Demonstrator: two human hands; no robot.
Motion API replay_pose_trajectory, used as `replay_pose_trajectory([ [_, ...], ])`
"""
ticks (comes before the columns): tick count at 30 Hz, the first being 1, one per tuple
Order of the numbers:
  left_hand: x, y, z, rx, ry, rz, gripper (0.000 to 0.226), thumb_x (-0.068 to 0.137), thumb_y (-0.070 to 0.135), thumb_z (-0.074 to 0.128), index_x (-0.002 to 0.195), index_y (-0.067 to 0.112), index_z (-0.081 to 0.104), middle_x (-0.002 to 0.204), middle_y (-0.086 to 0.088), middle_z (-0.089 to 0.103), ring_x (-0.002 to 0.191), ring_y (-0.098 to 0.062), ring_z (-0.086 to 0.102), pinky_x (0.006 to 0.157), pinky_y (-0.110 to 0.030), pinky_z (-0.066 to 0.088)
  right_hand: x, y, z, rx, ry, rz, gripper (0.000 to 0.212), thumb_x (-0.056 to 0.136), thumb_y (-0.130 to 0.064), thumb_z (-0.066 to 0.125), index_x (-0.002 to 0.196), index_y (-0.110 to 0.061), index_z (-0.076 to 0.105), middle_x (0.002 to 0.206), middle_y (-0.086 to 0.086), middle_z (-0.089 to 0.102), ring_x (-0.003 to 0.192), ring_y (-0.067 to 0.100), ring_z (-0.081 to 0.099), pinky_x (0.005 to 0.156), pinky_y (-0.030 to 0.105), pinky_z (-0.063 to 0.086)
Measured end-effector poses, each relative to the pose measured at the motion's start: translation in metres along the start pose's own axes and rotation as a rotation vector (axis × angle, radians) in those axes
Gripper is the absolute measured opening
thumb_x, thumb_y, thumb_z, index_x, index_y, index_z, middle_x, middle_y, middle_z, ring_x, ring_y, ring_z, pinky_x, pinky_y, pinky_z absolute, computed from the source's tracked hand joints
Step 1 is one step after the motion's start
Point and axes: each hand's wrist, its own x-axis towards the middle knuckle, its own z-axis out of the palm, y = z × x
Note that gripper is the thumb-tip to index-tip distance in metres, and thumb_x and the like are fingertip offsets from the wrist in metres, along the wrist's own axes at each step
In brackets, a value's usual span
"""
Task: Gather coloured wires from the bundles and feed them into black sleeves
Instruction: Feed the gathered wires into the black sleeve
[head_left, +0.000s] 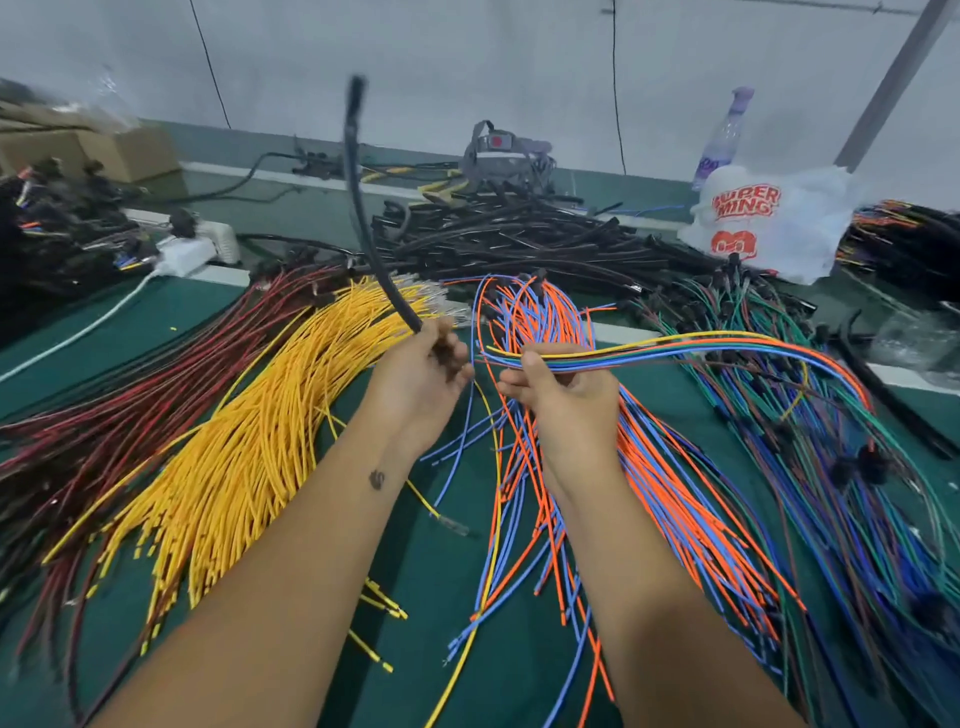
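The black rubbery sleeve (358, 171) in my left hand (426, 369) looks matt. The mixed coloured wires (675, 345) in my right hand (561, 387) are smooth, slightly glossy plastic, above a matt green mat (457, 519).

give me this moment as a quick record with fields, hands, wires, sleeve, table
left hand: grips black sleeve, which sticks up and away
right hand: grips mixed wires, which trail off right
wire ends: just short of the left hand, not yet in the sleeve
table: green, with yellow bundle, orange-and-blue bundle
behind: pile of black sleeves
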Motion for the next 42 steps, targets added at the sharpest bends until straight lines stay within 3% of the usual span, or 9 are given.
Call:
replay_pose_trajectory([
  [4,0.003,0.0,-0.001,0.029,0.01,-0.017,0.023,0.101,0.022,0.044,0.091,0.009,0.061,0.07,0.001,0.043,0.06,-0.007,0.04,0.055,-0.017,0.037,-0.001,-0.004,-0.001,0.068,0.017,0.034,0.022,0.094,0.005,0.054,0.078,-0.007,0.064,0.066,0.007,0.062,0.058,0.013,0.066,0.06,0.022,0.055],
  [8,0.003,0.005,-0.009,-0.068,0.018,-0.039,0.011,0.094,0.013,0.057,0.085,0.007,0.059,0.072,-0.002,0.05,0.058,-0.007,0.046,0.053,-0.014,0.045,-0.004,-0.005,-0.002,0.086,0.024,0.035,0.022,0.093,0.005,0.055,0.078,-0.006,0.065,0.061,-0.001,0.064,0.06,0.014,0.068,0.063,0.024,0.056],
  [15,0.0,0.003,-0.011,0.008,-0.033,-0.084,0.008,0.092,0.008,0.057,0.087,0.004,0.061,0.081,-0.004,0.058,0.072,-0.01,0.055,0.068,-0.018,0.057,-0.005,-0.006,-0.001,0.083,0.051,0.06,0.018,0.093,0.004,0.057,0.079,-0.005,0.065,0.062,0.001,0.065,0.059,0.014,0.068,0.062,0.022,0.056],
  [18,-0.002,0.005,-0.011,0.037,-0.062,-0.104,0.008,0.09,0.009,0.06,0.089,0.003,0.065,0.079,-0.003,0.064,0.074,-0.01,0.061,0.068,-0.018,0.057,-0.004,-0.007,-0.001,0.124,0.043,0.068,0.014,0.092,0.004,0.057,0.083,-0.003,0.065,0.067,0.005,0.064,0.061,0.014,0.068,0.063,0.023,0.056],
  [23,-0.007,0.007,-0.01,0.037,-0.064,-0.118,0.008,0.086,0.011,0.066,0.079,0.012,0.066,0.065,0.002,0.063,0.057,-0.005,0.059,0.057,-0.014,0.052,-0.004,-0.007,-0.001,0.167,-0.008,0.098,0.013,0.093,0.003,0.057,0.083,-0.002,0.065,0.071,0.006,0.064,0.065,0.016,0.068,0.066,0.025,0.057],
  [29,-0.007,0.01,-0.008,0.06,-0.102,-0.158,0.026,0.083,0.012,0.07,0.058,0.015,0.074,0.068,-0.002,0.064,0.053,-0.006,0.057,0.053,-0.013,0.052,-0.004,-0.008,0.0,0.21,-0.022,0.088,0.013,0.093,0.005,0.055,0.084,-0.001,0.063,0.064,0.0,0.067,0.063,0.014,0.068,0.064,0.023,0.056],
  [33,-0.006,0.008,-0.005,0.119,-0.118,-0.134,0.024,0.084,0.014,0.069,0.061,0.014,0.075,0.069,-0.002,0.067,0.054,-0.005,0.059,0.055,-0.013,0.053,-0.004,-0.008,-0.001,0.192,0.001,0.068,0.014,0.093,0.005,0.055,0.084,-0.001,0.063,0.066,0.005,0.065,0.061,0.014,0.068,0.063,0.023,0.056],
  [37,-0.008,0.006,-0.003,0.12,-0.113,-0.11,0.011,0.087,0.015,0.066,0.077,0.01,0.067,0.067,-0.004,0.068,0.056,-0.007,0.061,0.054,-0.014,0.053,-0.002,-0.006,0.0,0.166,0.03,0.059,0.01,0.094,0.004,0.055,0.088,0.002,0.063,0.074,0.014,0.062,0.06,0.012,0.068,0.062,0.021,0.055],
  [42,-0.009,0.005,-0.003,0.093,-0.11,-0.107,0.013,0.091,0.009,0.056,0.081,0.004,0.064,0.068,-0.006,0.065,0.06,-0.012,0.064,0.058,-0.018,0.055,0.001,-0.002,0.0,0.127,0.038,0.042,0.009,0.093,0.005,0.055,0.09,0.006,0.063,0.072,0.011,0.063,0.06,0.012,0.068,0.063,0.021,0.055],
])
